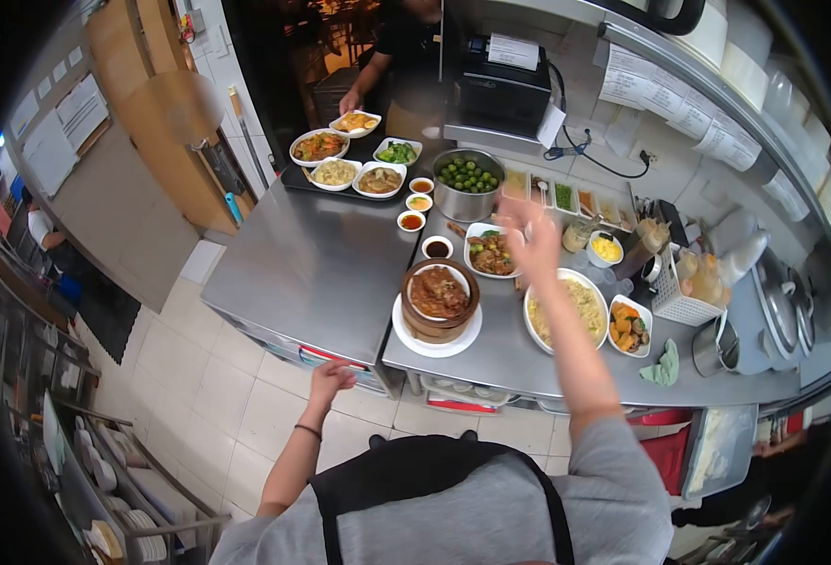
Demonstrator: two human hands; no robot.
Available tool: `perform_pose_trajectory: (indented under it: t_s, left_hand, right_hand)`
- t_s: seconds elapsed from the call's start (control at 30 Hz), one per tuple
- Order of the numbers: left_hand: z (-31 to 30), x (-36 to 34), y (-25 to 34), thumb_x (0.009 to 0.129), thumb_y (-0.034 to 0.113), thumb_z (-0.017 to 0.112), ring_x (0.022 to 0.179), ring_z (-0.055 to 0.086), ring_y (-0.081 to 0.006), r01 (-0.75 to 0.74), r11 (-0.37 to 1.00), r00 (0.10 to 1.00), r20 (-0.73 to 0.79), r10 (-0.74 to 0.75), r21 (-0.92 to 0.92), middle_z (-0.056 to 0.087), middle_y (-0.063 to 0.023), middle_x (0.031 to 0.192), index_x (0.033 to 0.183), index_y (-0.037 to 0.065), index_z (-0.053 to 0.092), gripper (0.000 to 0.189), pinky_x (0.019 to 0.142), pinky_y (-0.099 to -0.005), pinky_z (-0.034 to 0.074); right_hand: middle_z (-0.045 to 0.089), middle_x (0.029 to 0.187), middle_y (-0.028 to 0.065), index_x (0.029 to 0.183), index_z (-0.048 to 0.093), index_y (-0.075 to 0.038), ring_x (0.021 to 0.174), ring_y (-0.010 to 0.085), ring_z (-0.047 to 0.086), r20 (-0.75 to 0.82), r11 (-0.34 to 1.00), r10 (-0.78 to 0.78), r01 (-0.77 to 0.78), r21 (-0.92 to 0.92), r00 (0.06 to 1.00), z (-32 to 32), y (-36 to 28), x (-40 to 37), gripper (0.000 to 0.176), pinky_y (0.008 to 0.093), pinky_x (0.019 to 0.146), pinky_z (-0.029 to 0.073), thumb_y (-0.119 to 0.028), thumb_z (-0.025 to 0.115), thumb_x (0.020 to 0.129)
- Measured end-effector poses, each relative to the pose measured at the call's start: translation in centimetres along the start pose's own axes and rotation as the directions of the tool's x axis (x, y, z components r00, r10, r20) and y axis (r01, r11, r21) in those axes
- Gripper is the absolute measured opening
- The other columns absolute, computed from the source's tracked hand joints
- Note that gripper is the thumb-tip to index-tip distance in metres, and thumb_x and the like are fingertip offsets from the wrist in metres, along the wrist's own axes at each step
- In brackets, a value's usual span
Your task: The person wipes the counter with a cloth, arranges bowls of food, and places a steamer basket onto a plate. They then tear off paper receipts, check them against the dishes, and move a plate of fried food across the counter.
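My right hand (531,235) reaches over the counter, smeared by motion, so its fingers do not show clearly. It is above a square white bowl of braised food (492,252) and near a steel pot of green limes (469,177) and a row of condiment tubs (564,196). Under my right forearm is a large white bowl of fried rice (575,315). My left hand (332,381) hangs before the counter's front edge, fingers loosely stretched and nothing in it. A bamboo steamer (441,299) with brown meat in a bowl stands on a white plate (422,345).
Across the counter, another person's hand (350,102) touches one of several filled dishes on a black tray (293,178). Small sauce cups (411,221) stand nearby. To the right are a bowl of orange-coloured food (629,330), a green cloth (662,365) and a white basket (684,309).
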State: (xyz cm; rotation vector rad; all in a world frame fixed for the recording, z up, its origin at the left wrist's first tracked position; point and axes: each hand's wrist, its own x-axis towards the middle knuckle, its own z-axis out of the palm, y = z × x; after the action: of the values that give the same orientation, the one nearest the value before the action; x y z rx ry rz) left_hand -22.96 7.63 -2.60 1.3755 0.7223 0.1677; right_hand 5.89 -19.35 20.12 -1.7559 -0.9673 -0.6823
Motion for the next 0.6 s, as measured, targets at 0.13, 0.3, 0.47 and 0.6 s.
perform_pose_trajectory:
  t_s: [0.13,0.3,0.47,0.6]
  left_hand:
    - [-9.4,-2.2,1.3,0.079,0.006,0.056,0.055,0.06,-0.0166,0.039,0.994,0.99,-0.14,-0.024,0.103,0.061,-0.0123,0.071,0.089,-0.005,0.058,0.014,0.051,-0.0238,0.051]
    - [-14.6,-1.4,3.5,0.077,-0.001,0.054,0.076,0.062,-0.0193,-0.072,0.997,0.995,-0.063,0.074,0.035,0.06,-0.0133,0.091,0.098,-0.005,0.056,0.021,0.064,-0.0266,0.051]
    - [-12.3,0.2,6.2,0.076,0.0,0.057,0.076,0.061,-0.0188,-0.108,0.993,0.993,-0.051,0.11,0.055,0.061,-0.0127,0.091,0.098,-0.004,0.056,0.022,0.066,-0.026,0.05]
    - [-9.8,2.3,8.6,0.077,0.005,0.06,0.072,0.06,-0.0146,-0.095,0.993,0.995,0.003,0.095,0.065,0.061,-0.0119,0.085,0.092,-0.005,0.058,0.018,0.063,-0.0242,0.049]
  right_hand:
    - [0.056,0.106,0.0176,0.109,0.052,-0.002,0.099,0.0347,0.051,-0.353,0.963,-0.126,0.029,-0.266,0.927,0.2,4.3,16.8,0.033,0.0387,0.086,0.04,-0.012,0.054,0.078]
    - [0.052,0.108,0.0275,0.12,0.039,0.0,0.102,0.0384,0.05,-0.231,0.86,0.348,-0.408,-0.306,0.908,0.8,8.0,25.4,0.062,0.0392,0.086,0.041,-0.015,0.066,0.066]
    - [0.052,0.108,0.0271,0.123,0.034,-0.001,0.104,0.0383,0.049,-0.22,0.753,0.363,-0.424,-0.502,0.905,1.7,7.8,25.5,0.071,0.0388,0.088,0.041,-0.015,0.068,0.062]
    - [0.053,0.11,0.0236,0.128,0.031,-0.003,0.104,0.0355,0.05,-0.215,0.764,0.355,-0.415,-0.493,0.91,1.2,7.8,25.5,0.08,0.0371,0.088,0.041,-0.017,0.071,0.06]
